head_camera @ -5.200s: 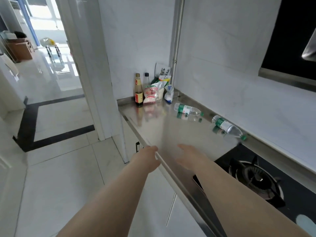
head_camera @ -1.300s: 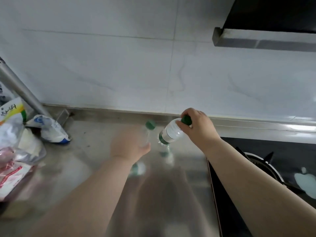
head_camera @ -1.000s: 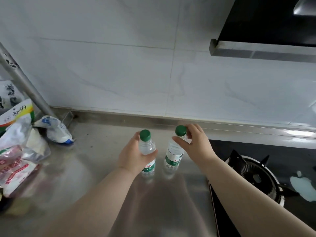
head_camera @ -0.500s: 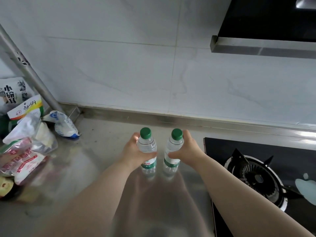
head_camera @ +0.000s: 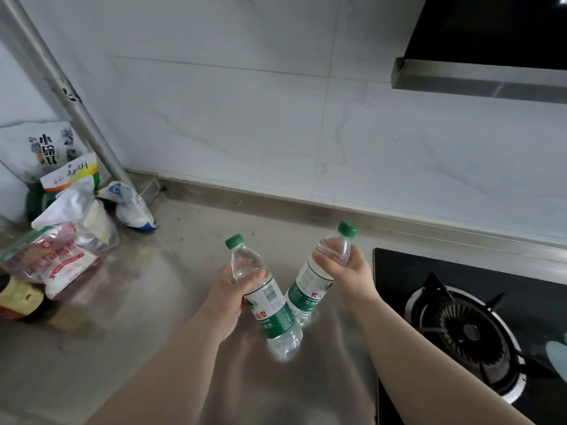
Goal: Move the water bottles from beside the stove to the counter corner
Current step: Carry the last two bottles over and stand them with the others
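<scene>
Gripping one water bottle [head_camera: 270, 305] in the left hand [head_camera: 233, 289] and another bottle [head_camera: 319, 277] in the right hand [head_camera: 346, 268], the person has both lifted beside the stove [head_camera: 460, 326], the cluttered counter corner [head_camera: 144, 191] unreached.

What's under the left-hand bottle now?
Only bare steel counter shows below the left bottle, held tilted by the left hand. Whether its base touches the counter cannot be told.

A home kitchen: gas stove [head_camera: 466, 329], range hood [head_camera: 478, 78], steel counter [head_camera: 138, 317], tiled wall [head_camera: 245, 118], food packets [head_camera: 61, 240].
</scene>
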